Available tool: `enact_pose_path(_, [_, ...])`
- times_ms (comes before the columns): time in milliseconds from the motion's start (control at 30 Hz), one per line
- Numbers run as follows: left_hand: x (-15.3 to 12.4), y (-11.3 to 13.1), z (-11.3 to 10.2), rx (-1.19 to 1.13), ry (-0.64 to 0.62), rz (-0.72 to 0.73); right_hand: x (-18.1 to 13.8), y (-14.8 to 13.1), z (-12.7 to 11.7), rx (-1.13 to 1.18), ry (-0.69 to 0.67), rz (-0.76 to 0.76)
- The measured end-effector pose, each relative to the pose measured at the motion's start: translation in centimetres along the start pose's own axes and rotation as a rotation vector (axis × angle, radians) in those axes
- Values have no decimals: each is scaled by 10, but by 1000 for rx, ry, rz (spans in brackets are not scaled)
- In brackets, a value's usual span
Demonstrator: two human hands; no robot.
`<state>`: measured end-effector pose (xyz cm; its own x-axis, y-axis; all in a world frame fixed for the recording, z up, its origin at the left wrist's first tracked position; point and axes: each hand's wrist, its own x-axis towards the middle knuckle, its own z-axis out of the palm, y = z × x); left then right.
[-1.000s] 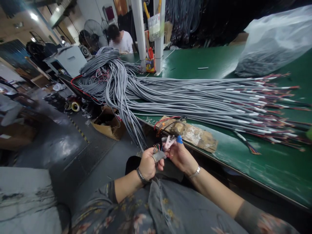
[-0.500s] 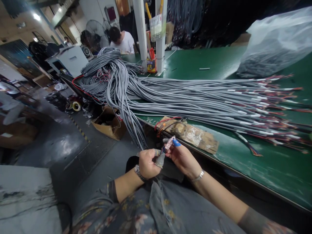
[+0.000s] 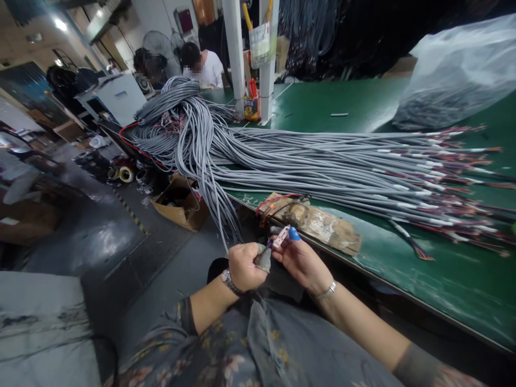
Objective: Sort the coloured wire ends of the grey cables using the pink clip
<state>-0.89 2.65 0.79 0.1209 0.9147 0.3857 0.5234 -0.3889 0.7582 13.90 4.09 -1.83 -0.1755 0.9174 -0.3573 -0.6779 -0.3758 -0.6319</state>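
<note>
My left hand [image 3: 246, 267] is closed around the end of a grey cable [image 3: 223, 235], with a grey cover on the thumb. Thin coloured wires [image 3: 268, 245] stick out of that fist toward a small white connector [image 3: 281, 237]. My right hand [image 3: 303, 263] pinches this connector between its fingers; a blue cover is on one fingertip and a grey one on another. Both hands are close together in front of my body, just off the bench edge. The cable's far part joins a hanging loop of grey cables.
A large bundle of grey cables [image 3: 306, 156] with stripped coloured ends lies along the green bench [image 3: 455, 290]. By the edge sits a worn wooden block [image 3: 326, 226]. A cardboard box [image 3: 181, 207] stands on the floor; a plastic bag [image 3: 463, 70] rests at the back right.
The connector has turned slightly and shows more of its face between my right fingers. My left fist has shifted a little, and the cable below the bench has swung slightly left.
</note>
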Motion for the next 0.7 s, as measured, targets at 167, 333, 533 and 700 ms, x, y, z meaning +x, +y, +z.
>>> enact_pose_path(167, [-1,2,0,-84,-20,-100,1,-2,-3,-71,25,-20])
enact_pose_path(333, [-1,3,2,-88,-17,-108,0,-2,-5,-7,-38,-10])
enact_pose_path(533, [-3,1,3,-44,-39,-81,-1,-1,-2,80,-39,27])
enact_pose_path(700, [-4,0,3,-91,-43,-115,1,2,-3,73,-58,0])
